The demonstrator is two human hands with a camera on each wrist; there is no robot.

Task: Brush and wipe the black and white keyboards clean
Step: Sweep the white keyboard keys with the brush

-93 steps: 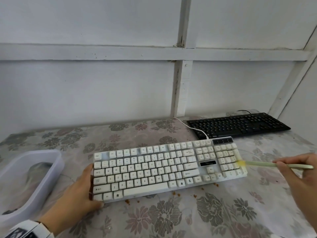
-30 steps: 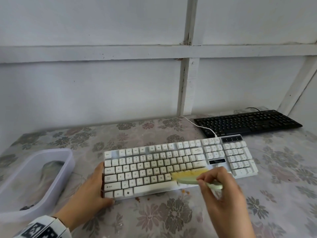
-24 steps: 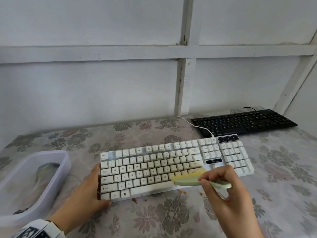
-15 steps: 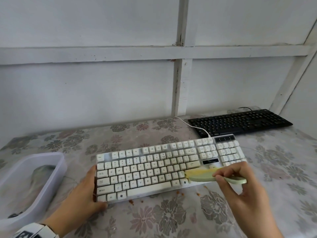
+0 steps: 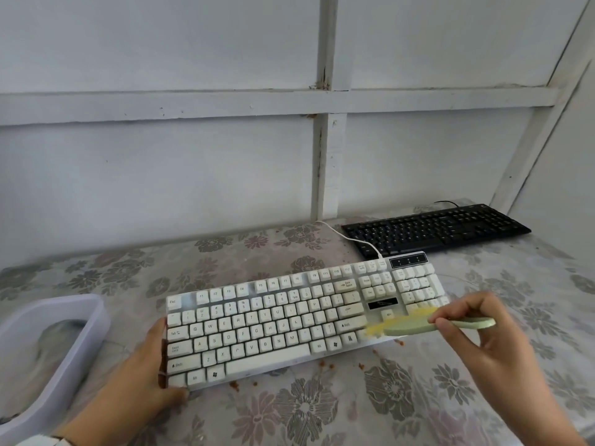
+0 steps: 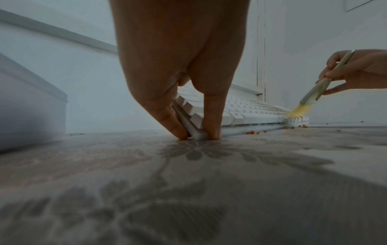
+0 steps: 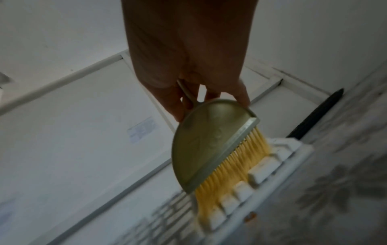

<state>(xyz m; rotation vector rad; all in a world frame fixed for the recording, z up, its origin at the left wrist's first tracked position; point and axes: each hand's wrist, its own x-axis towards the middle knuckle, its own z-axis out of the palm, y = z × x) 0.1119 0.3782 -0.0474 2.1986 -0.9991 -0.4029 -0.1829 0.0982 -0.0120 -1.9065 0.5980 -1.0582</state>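
A white keyboard [image 5: 289,320] lies slanted on the flowered tablecloth [image 5: 322,413]. My left hand [image 5: 145,371] grips its near left corner, thumb and finger either side of the edge [image 6: 196,131]. My right hand [image 5: 476,326] pinches the handle of a pale green brush [image 5: 418,326] with yellow bristles. In the right wrist view the brush [image 7: 209,145] sweeps the keys at the keyboard's [image 7: 263,167] lower right, near the arrow keys. The left wrist view shows the brush [image 6: 307,99] at the far end. A black keyboard [image 5: 434,228] sits at the back right, apart from both hands.
Orange-brown crumbs [image 5: 325,365] lie scattered on the cloth along the white keyboard's front edge. A translucent plastic tub [image 5: 64,349] with a cloth inside stands at the left. The white cable [image 5: 351,238] runs back toward the grey panelled wall [image 5: 225,156].
My right hand has swept the brush rightward along the lower rows, from below the space bar area to the arrow keys. The left hand has kept its hold on the left corner.
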